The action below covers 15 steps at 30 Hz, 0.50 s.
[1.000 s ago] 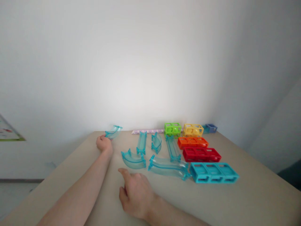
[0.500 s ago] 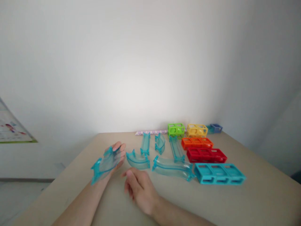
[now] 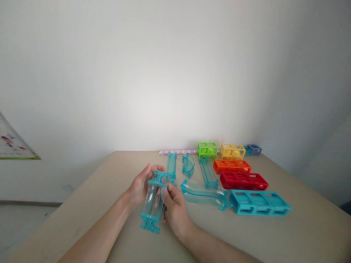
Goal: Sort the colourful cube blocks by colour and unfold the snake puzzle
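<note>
Both hands meet above the near part of the table around clear teal plastic track [image 3: 154, 201]. The track is tilted, one end toward me and the other away. Doubled teal end fittings suggest two pieces lying together, though I cannot tell for sure. My left hand [image 3: 141, 184] supports it from the left, its fingers partly behind the far end. On the other side, my right hand [image 3: 175, 210] grips the right edge, thumb near the far end. A long wavy track piece [image 3: 204, 194] lies just right of my right hand.
Beyond lie straight track pieces [image 3: 172, 165] [image 3: 208, 172] and a curved piece [image 3: 188, 165]. To the right are teal [image 3: 260, 202], red [image 3: 244, 180], orange [image 3: 232, 166], yellow [image 3: 232, 151], green [image 3: 207, 150] and blue [image 3: 254, 149] frame blocks. A patterned strip [image 3: 178, 152] lies along the wall.
My left hand has brought its track piece right and turned it. My right hand has closed on the track beside it. The curved piece near my hands no longer shows on the table.
</note>
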Available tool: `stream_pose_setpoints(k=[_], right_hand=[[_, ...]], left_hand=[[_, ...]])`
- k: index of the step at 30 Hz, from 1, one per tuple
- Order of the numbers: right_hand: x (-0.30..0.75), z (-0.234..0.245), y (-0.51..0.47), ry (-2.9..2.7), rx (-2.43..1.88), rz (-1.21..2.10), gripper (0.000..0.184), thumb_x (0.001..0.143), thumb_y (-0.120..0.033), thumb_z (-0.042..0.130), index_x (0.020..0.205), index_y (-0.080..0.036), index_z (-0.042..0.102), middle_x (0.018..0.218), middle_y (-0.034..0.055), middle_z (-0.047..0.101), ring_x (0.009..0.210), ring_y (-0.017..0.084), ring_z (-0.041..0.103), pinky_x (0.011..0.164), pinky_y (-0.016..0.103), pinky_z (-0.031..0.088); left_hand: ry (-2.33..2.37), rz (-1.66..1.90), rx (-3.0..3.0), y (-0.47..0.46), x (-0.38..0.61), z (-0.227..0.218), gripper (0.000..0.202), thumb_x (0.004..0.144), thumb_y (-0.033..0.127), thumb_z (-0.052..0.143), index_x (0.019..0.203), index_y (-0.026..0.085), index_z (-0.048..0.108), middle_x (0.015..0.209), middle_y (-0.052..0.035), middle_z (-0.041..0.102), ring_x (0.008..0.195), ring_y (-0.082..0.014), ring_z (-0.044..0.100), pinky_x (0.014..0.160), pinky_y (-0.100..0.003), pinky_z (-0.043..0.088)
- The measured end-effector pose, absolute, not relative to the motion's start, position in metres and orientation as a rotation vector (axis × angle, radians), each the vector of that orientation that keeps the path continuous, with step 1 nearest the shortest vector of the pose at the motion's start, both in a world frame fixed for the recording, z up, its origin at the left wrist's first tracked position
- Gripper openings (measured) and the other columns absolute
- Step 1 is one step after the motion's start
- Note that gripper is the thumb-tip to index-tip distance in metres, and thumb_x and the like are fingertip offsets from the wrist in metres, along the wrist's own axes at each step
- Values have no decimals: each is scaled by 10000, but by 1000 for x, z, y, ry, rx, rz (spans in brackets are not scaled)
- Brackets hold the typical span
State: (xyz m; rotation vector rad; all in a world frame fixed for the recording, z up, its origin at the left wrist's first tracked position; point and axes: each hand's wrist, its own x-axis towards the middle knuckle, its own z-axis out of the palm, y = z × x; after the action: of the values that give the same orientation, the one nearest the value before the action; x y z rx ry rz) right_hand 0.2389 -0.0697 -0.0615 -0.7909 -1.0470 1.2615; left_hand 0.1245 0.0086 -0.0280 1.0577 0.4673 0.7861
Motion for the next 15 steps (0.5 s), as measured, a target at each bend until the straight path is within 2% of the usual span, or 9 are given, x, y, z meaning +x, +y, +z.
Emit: stream_pose_setpoints(k=[4, 6, 9, 15], right_hand=[[243, -58, -68, -1014, -768, 1167, 441, 828, -622, 527, 725, -196, 477, 563, -60, 437, 444, 75, 364, 410, 197, 319], [246, -55, -68, -1017, -786, 1126, 428, 832, -600, 533, 700, -199, 464, 542, -60, 439, 452, 81, 364, 440, 208, 319], [249, -53, -66, -1042, -842, 1074, 423, 844, -577, 528, 670, -202, 435, 506, -65, 429, 440, 83, 345, 446, 216, 289], [250, -54, -65, -1058, -865, 1042, 384, 882, -546, 494, 711, -208, 426, 529, -67, 427, 453, 89, 346, 451, 219, 286]], left_hand=[[397, 724, 1200, 15, 119, -38, 570, 552, 620, 776, 781, 124, 612, 555, 23, 507, 427, -70, 410, 409, -185, 318], [365, 739, 1238, 16, 119, -37, 573, 511, 606, 806, 727, 120, 595, 537, 30, 492, 429, -59, 396, 415, -181, 295], [328, 771, 1263, 14, 120, -33, 539, 535, 586, 805, 640, 128, 540, 499, 34, 475, 410, -55, 394, 399, -177, 266], [446, 884, 1166, 16, 123, -28, 425, 678, 453, 766, 606, 146, 480, 451, 37, 481, 368, -51, 413, 363, -153, 290]])
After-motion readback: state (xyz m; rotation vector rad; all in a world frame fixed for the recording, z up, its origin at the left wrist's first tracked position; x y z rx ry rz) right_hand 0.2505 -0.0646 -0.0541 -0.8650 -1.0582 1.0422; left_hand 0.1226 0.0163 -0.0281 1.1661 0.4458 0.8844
